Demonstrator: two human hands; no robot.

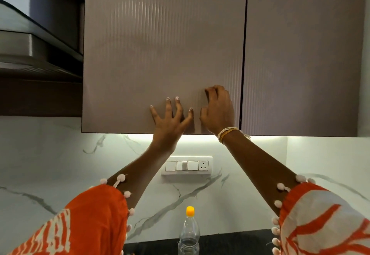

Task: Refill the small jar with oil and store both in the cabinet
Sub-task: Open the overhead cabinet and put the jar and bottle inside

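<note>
The wall cabinet has two closed mauve ribbed doors. Both my hands are raised to the lower part of the left door (156, 54). My left hand (170, 120) lies flat on it with fingers spread and straight. My right hand (217, 110) touches the same door close to the seam with the right door (304, 54), its fingers bent at the knuckles and holding nothing. A clear plastic bottle (189, 234) with a yellow cap stands on the dark counter below, between my arms. No small jar is in view.
A range hood (36, 54) juts out at the left beside the cabinet. A white switch and socket plate (187, 165) sits on the marble backsplash under the lit cabinet underside. The dark counter (230, 242) runs along the bottom.
</note>
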